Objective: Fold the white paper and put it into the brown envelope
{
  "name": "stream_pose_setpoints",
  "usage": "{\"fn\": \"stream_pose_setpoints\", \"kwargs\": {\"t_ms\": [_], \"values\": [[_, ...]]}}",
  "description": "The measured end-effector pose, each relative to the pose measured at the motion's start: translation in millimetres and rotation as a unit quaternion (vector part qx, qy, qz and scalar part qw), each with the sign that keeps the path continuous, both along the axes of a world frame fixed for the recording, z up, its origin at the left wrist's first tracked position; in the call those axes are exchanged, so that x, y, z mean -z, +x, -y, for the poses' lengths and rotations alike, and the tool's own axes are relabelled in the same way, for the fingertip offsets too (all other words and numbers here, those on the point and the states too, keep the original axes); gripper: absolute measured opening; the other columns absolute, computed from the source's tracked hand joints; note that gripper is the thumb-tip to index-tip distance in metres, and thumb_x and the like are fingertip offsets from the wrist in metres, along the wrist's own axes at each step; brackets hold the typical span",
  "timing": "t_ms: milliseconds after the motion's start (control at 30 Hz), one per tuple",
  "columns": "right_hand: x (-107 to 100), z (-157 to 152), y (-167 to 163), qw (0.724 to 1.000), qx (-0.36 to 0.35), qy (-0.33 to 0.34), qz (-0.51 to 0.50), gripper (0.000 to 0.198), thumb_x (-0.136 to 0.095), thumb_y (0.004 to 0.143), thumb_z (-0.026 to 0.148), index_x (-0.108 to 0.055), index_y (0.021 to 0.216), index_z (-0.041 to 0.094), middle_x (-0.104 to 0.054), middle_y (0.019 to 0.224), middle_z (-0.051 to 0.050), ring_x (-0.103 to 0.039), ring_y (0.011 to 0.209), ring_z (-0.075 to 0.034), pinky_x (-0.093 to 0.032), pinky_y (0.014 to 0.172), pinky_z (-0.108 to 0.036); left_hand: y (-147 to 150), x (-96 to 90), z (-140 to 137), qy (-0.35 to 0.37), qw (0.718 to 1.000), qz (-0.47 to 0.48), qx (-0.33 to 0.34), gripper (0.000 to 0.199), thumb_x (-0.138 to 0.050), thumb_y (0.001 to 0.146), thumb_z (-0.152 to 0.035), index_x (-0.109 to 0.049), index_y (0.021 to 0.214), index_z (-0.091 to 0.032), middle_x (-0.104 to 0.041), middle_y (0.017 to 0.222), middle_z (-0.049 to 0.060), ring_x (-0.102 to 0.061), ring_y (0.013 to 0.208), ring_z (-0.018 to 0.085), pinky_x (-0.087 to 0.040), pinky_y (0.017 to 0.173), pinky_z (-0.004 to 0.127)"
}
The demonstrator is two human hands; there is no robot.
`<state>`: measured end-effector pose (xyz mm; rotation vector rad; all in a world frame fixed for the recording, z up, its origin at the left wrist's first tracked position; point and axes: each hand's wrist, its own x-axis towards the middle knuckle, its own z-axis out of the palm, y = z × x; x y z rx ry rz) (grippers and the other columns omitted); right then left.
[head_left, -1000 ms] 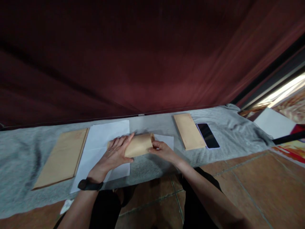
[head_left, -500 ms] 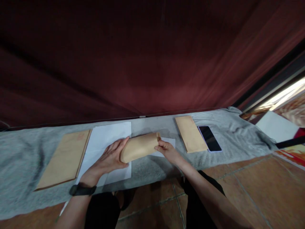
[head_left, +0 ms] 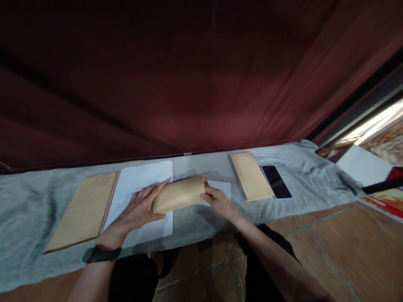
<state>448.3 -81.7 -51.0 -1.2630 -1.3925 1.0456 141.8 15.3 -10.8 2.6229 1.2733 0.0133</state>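
Head view: large envelopes (head_left: 82, 212) are lying beside white sheets (head_left: 146, 174); the left hand (head_left: 141, 207) is grasping one end of a small envelope (head_left: 181, 195), apparently steadying it over the grey cloth (head_left: 201, 164), while the right hand (head_left: 218, 202) is pinching the other end, probably for control. More small envelopes (head_left: 252, 178) and a phone (head_left: 277, 182) are lying farther right, seemingly within reach.

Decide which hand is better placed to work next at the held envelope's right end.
Probably the right hand: it grips that end; the left hand holds the other end of the envelope.
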Motion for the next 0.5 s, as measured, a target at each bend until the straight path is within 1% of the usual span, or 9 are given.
{"fn": "stream_pose_setpoints", "kwargs": {"t_ms": [100, 133, 200, 233, 300, 367, 433, 500], "values": [[-1.0, 0.1, -3.9, 1.0, 0.003, -0.006, 0.0, 0.016, -0.058, 0.091, 0.026, -0.061, 0.077, 0.021, -0.058, 0.075, 0.003, -0.054, 0.076, -0.015, -0.042, 0.07, -0.025, 13.6, 0.3, 7.2, 0.002, 1.0, -0.001, 0.01, 0.113, -0.077, 0.068, -0.044, -0.013, 0.161, -0.032, -0.043, 0.155, 0.013, -0.039, 0.144, 0.037, -0.022, 0.118, 0.059], [-1.6, 0.3, -5.3, 1.0, 0.0, -0.009, 0.0, 0.016, -0.058, 0.091, 0.026, -0.062, 0.076, 0.021, -0.058, 0.075, 0.003, -0.054, 0.076, -0.015, -0.042, 0.07, -0.025, 21.0, 0.0, 10.2, 0.01, 1.0, 0.005, 0.021, 0.115, -0.077, 0.068, -0.046, -0.012, 0.161, -0.031, -0.04, 0.157, 0.014, -0.036, 0.145, 0.038, -0.018, 0.119, 0.061], [-2.9, 0.9, -8.5, 1.0, -0.009, -0.013, 0.003, 0.016, -0.059, 0.091, 0.026, -0.061, 0.076, 0.021, -0.057, 0.074, 0.004, -0.053, 0.075, -0.014, -0.042, 0.07, -0.025, 37.8, -1.4, 15.8, 0.032, 0.998, 0.02, 0.058, 0.116, -0.077, 0.069, -0.046, -0.01, 0.161, -0.029, -0.036, 0.16, 0.015, -0.032, 0.148, 0.038, -0.015, 0.121, 0.061], [-3.6, 1.4, -10.1, 1.0, -0.015, -0.015, 0.006, 0.017, -0.059, 0.091, 0.026, -0.061, 0.075, 0.021, -0.056, 0.074, 0.004, -0.053, 0.074, -0.014, -0.041, 0.07, -0.025, 46.2, -2.5, 17.8, 0.042, 0.996, 0.027, 0.079, 0.115, -0.077, 0.071, -0.046, -0.009, 0.161, -0.028, -0.036, 0.16, 0.015, -0.032, 0.148, 0.037, -0.015, 0.121, 0.06], [-5.4, 2.4, -12.6, 1.0, -0.02, -0.015, 0.013, 0.02, -0.06, 0.092, 0.027, -0.06, 0.073, 0.021, -0.055, 0.072, 0.004, -0.051, 0.072, -0.014, -0.04, 0.067, -0.024, 59.4, -5.4, 19.8, 0.056, 0.992, 0.034, 0.104, 0.114, -0.077, 0.073, -0.044, -0.008, 0.162, -0.027, -0.044, 0.155, 0.016, -0.039, 0.144, 0.035, -0.02, 0.121, 0.056], [-7.9, 3.2, -12.8, 1.0, -0.017, -0.013, 0.02, 0.024, -0.06, 0.093, 0.03, -0.058, 0.071, 0.021, -0.053, 0.07, 0.004, -0.05, 0.069, -0.013, -0.038, 0.065, -0.024, 65.9, -9.2, 19.5, 0.068, 0.991, 0.035, 0.107, 0.113, -0.077, 0.073, -0.043, -0.008, 0.162, -0.026, -0.052, 0.145, 0.015, -0.047, 0.137, 0.035, -0.03, 0.118, 0.053], [-10.7, 3.4, -9.4, 1.0, -0.014, -0.009, 0.019, 0.027, -0.057, 0.095, 0.035, -0.059, 0.072, 0.021, -0.054, 0.07, 0.004, -0.05, 0.068, -0.013, -0.038, 0.064, -0.024, 65.7, -13.4, 18.2, 0.087, 0.991, 0.031, 0.099, 0.11, -0.075, 0.074, -0.041, -0.01, 0.162, -0.026, -0.057, 0.138, 0.015, -0.053, 0.13, 0.035, -0.037, 0.113, 0.052], [-13.1, 2.7, -1.4, 1.0, -0.007, -0.004, 0.009, 0.03, -0.051, 0.098, 0.04, -0.063, 0.079, 0.02, -0.059, 0.074, 0.002, -0.054, 0.07, -0.014, -0.041, 0.067, -0.025, 61.8, -17.2, 17.1, 0.109, 0.989, 0.029, 0.094, 0.106, -0.073, 0.077, -0.039, -0.01, 0.162, -0.025, -0.059, 0.134, 0.014, -0.056, 0.127, 0.035, -0.036, 0.113, 0.053]]}}
